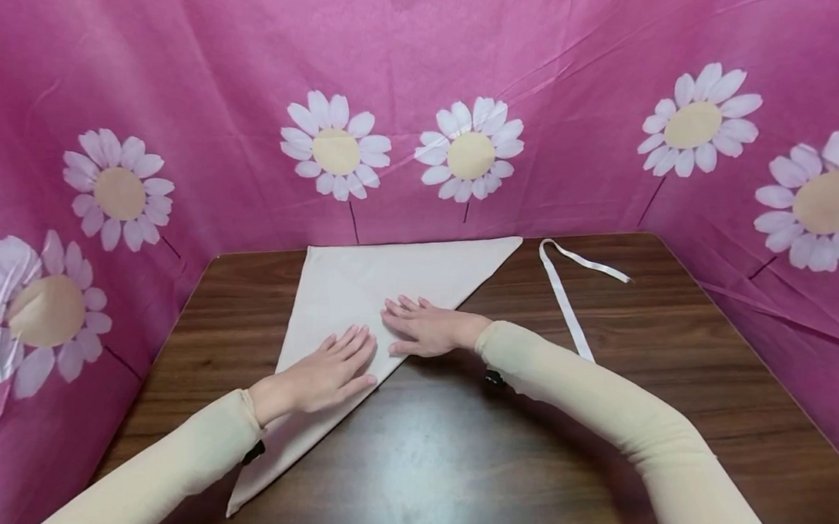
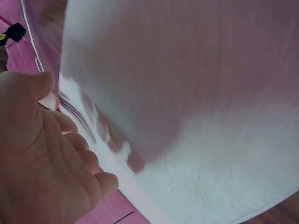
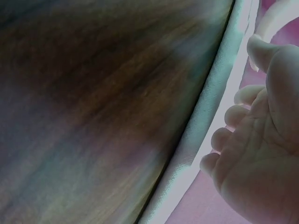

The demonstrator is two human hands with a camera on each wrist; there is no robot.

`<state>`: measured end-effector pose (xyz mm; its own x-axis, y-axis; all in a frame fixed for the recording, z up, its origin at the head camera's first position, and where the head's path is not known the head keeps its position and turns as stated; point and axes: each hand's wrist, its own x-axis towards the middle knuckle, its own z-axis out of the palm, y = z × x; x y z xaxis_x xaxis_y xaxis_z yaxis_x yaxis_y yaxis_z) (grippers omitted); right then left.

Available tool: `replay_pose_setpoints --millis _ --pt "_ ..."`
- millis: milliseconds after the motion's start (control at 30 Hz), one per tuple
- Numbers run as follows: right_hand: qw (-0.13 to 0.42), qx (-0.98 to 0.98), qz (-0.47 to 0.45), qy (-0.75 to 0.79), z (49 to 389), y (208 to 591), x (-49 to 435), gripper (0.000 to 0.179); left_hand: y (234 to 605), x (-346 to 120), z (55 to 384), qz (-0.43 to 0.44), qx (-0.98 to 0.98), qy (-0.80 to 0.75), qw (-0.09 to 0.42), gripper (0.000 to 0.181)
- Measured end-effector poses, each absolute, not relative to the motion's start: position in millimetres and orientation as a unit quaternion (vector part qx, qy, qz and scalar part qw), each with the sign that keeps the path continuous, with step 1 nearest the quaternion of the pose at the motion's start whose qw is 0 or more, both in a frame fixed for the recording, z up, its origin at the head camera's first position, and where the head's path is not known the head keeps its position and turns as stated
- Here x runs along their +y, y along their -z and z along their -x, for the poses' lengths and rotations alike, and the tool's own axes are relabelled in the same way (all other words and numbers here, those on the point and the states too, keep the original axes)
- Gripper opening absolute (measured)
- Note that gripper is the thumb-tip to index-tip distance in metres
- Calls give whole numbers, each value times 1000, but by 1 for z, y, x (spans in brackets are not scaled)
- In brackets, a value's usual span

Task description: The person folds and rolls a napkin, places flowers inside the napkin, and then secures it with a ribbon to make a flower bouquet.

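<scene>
A white cloth (image 1: 363, 279), folded into a large triangle, lies on the table with its long folded edge running diagonally toward the person. My left hand (image 1: 325, 370) rests on its lower part, fingers straight and palm down. Higher up, my right hand (image 1: 427, 328) lies on the cloth beside that folded edge, fingers spread. The fingertips of the two hands are close together. In the left wrist view the left palm (image 2: 46, 158) is over the cloth's weave. The right wrist view has the right palm (image 3: 261, 140) by the folded edge (image 3: 205, 98).
A thin white strap (image 1: 562, 294) lies bent on the right of the dark wooden table (image 1: 412, 462), partly hidden behind the right sleeve. A pink curtain (image 1: 406, 46) with daisies surrounds the table's back and sides. Small black devices (image 1: 495, 378) sit under the wrists.
</scene>
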<state>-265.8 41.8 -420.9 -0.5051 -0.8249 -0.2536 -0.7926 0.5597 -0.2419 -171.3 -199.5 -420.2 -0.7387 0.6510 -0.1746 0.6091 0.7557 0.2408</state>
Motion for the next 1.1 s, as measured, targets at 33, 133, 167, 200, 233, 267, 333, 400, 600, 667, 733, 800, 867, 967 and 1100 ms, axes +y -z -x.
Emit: replay_pose_setpoints --millis 33,133,167,200,233,267,333,400,600,667,733,800,867,967,1100 --pt "172 867 466 43 266 422 42 73 420 -199 173 -343 928 -81 122 71" --pt "177 867 464 38 267 423 42 75 421 -200 179 -349 926 -78 121 72" --pt "180 867 462 39 268 424 42 75 421 -200 180 -351 925 -77 121 72" --pt "184 867 461 41 268 424 41 76 421 -201 181 -352 924 -79 124 72" --pt "189 867 459 43 268 424 41 76 422 -202 182 -352 924 -77 128 72" --pt "194 868 455 44 267 424 41 77 422 -203 182 -351 924 -75 131 70" --pt "205 872 443 40 267 425 41 78 424 -204 182 -351 924 -72 136 67" --pt "210 877 431 31 266 427 42 79 425 -205 182 -348 924 -68 142 64" --pt "218 892 397 8 264 429 44 80 427 -204 181 -332 928 -66 156 63" --pt "221 895 388 6 264 428 44 81 428 -205 181 -326 929 -67 161 63" --pt "224 896 383 3 264 427 44 82 429 -205 180 -324 930 -67 161 64" --pt "225 897 381 1 263 427 44 82 430 -205 180 -325 930 -69 156 64" --pt "223 898 380 -1 263 427 44 83 430 -205 180 -326 931 -69 150 64" --pt "221 898 379 -5 263 427 44 84 431 -205 179 -326 932 -66 145 64" --pt "218 900 377 -6 264 429 44 85 431 -205 178 -324 933 -61 142 64"
